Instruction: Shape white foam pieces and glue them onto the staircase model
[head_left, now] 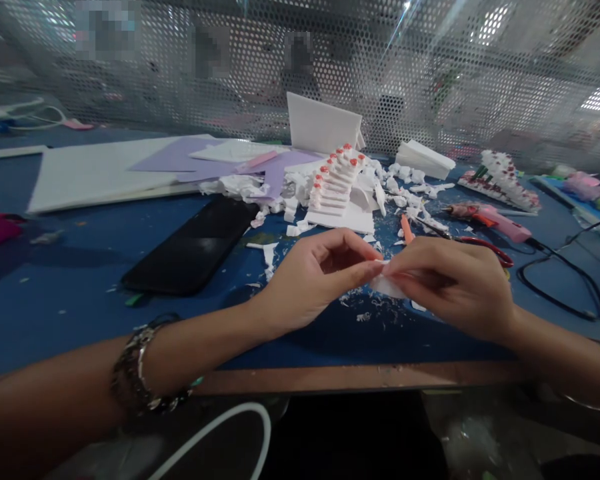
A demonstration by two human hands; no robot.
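Between my two hands, above the front of the blue table, is a small piece of white paper (387, 287). The thumb and forefinger of my left hand (325, 273) pinch its upper left edge. My right hand (450, 283) pinches the same piece from the right, its fingertips almost touching the left ones. Just behind my hands stands a small white staircase model (330, 193) with red-topped knobs along its sides. White scraps (405, 177) lie heaped around it. Beyond my right hand are an orange-handled tool (407, 229) and red-handled pliers (487, 248), partly hidden.
A black phone (193, 247) lies left of my hands. White boards (90, 173) and purple sheets (170, 157) are stacked behind it. At the right rest a pink glue gun (505, 222) with a black cord (560, 287) and a white decorated model (500, 180). A perforated metal screen (250, 87) closes the back.
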